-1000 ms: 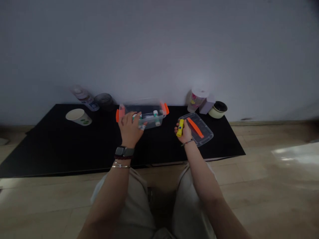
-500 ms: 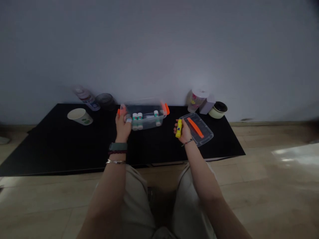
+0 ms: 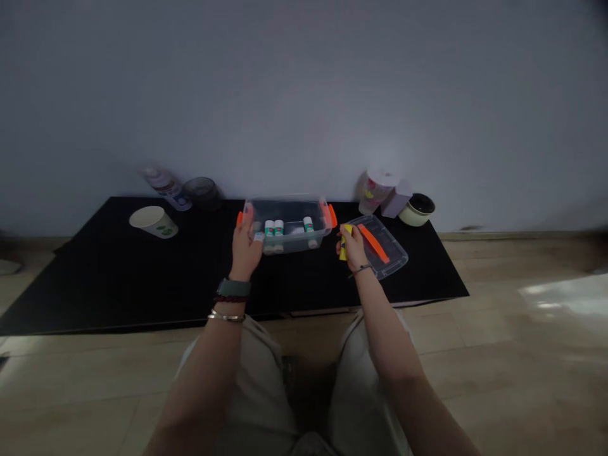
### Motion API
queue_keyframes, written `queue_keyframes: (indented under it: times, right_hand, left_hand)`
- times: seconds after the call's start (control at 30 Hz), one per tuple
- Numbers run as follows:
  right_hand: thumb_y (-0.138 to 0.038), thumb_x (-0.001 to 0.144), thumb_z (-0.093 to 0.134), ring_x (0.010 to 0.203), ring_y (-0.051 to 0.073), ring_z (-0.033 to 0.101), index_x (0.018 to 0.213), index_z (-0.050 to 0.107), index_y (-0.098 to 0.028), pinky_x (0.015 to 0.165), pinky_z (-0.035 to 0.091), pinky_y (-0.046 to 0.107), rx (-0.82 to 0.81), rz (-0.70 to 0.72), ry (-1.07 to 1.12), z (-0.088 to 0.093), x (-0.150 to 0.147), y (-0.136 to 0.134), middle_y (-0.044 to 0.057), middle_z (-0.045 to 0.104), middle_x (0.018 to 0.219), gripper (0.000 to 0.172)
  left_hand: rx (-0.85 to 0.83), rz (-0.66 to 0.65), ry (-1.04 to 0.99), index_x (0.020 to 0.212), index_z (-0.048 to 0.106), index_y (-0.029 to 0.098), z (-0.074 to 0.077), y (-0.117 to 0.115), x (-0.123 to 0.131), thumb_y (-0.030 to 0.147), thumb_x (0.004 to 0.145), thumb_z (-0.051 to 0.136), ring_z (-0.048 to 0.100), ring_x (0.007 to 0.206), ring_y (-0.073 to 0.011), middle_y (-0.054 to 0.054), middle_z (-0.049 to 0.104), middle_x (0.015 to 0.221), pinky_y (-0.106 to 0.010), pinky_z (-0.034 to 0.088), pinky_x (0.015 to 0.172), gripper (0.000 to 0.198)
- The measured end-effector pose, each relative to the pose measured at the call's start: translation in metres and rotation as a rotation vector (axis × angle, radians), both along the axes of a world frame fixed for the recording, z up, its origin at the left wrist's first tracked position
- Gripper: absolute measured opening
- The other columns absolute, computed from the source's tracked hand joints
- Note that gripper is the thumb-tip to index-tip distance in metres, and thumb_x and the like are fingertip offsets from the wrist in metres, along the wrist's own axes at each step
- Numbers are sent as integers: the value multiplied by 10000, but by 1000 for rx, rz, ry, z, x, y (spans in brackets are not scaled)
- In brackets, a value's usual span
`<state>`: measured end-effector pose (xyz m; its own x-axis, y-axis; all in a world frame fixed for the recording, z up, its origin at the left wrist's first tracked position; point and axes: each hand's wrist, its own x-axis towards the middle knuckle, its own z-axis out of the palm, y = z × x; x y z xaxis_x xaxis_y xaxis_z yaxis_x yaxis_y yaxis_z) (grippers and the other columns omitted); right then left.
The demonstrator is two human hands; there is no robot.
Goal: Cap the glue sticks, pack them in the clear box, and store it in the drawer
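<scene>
My left hand (image 3: pixel 246 248) grips the left end of a clear plastic box (image 3: pixel 287 211) with orange clips, which stands on a low black table (image 3: pixel 118 278). Several small white glue sticks with green labels (image 3: pixel 274 230) stand inside the box along its near wall. My right hand (image 3: pixel 352 251) is closed round a yellow glue stick (image 3: pixel 342 243), just right of the box. Behind that hand lies the clear lid (image 3: pixel 387 250) with an orange handle strip (image 3: pixel 373 243).
A paper cup (image 3: pixel 152 221) lies at the left of the table. A tipped bottle (image 3: pixel 166 185) and a dark round container (image 3: pixel 202 192) sit by the wall. At the right stand a lidded clear cup (image 3: pixel 376 188), a pale box (image 3: pixel 397 198) and a cream bowl (image 3: pixel 416 209).
My left hand has drawn the clear box to the right, toward the right hand. The right hand with the yellow stick has stayed about where it was.
</scene>
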<state>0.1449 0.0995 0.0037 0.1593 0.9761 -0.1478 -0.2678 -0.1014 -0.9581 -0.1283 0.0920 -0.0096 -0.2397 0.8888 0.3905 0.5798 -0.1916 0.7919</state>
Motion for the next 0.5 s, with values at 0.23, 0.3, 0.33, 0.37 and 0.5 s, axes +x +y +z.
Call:
queue_keyframes:
  times: [0.23,0.3,0.33,0.37,0.5]
  right_hand:
    - [-455,780,657,397,65,476,914,495,-234,357,375,172,-13,-102,-105,12,22,0,-101,506,591,305]
    - [-459,775,655,396,67,473,900,512,-227,357,372,176,-1,-54,-136,18,31,-5,-97,509,574,299]
    - [-461,775,654,399,69,473,902,524,-225,359,371,177,13,-22,-151,20,35,-7,-95,511,565,298]
    - [-463,777,654,402,72,472,911,535,-225,362,370,179,29,9,-169,22,39,-9,-93,513,556,298]
    - [-460,805,644,419,89,465,973,571,-234,388,379,203,107,-1,-299,30,50,-18,-79,516,571,291]
  left_hand:
    - [-26,-129,52,1480,428,240,0,-10,21,201,810,554,383,1430,-275,-79,475,1506,-477,286,1209,682]
    - [-24,-163,60,1481,426,250,0,-12,23,190,797,561,394,1423,-273,-70,460,1520,-476,293,1204,700]
    - [-32,-174,61,1482,424,252,1,-14,25,190,792,565,398,1421,-275,-69,453,1526,-483,294,1201,707]
    - [-45,-183,60,1485,420,251,1,-15,26,194,788,569,399,1421,-278,-70,447,1531,-491,293,1199,715]
    - [-102,-215,-3,1482,434,249,3,-23,34,192,789,549,390,1428,-279,-69,452,1531,-506,298,1190,704]
